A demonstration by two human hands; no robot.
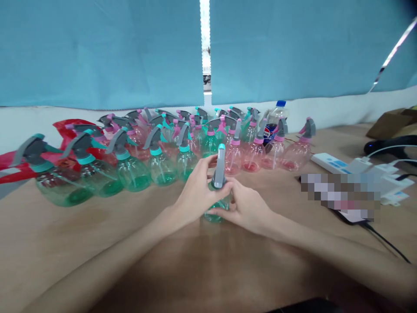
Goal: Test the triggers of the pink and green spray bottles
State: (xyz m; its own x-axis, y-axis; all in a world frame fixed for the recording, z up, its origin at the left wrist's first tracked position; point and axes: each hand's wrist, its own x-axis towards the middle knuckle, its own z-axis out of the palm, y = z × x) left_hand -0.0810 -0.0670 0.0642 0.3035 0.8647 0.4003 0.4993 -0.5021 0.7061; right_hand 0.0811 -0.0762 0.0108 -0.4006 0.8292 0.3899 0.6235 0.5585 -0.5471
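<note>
A green spray bottle [215, 216] with a grey trigger head stands upright on the wooden table in front of me. My left hand [200, 187] is closed around its neck, just under the spray head, with the thumb across the front. Lower down, my right hand [249, 204] grips the clear green body from the right side. The collar of this bottle is mostly hidden by my fingers. Just behind it stand a pink spray bottle [233, 161] and a green spray bottle [187, 163], apart from my hands.
Several more green spray bottles [133, 176] line the left, with pink ones [296, 154] on the right. A cola bottle [276, 115] stands behind them. Red plastic [19, 163] lies far left. At right are a power strip [332, 164], a phone [353, 217] and cables.
</note>
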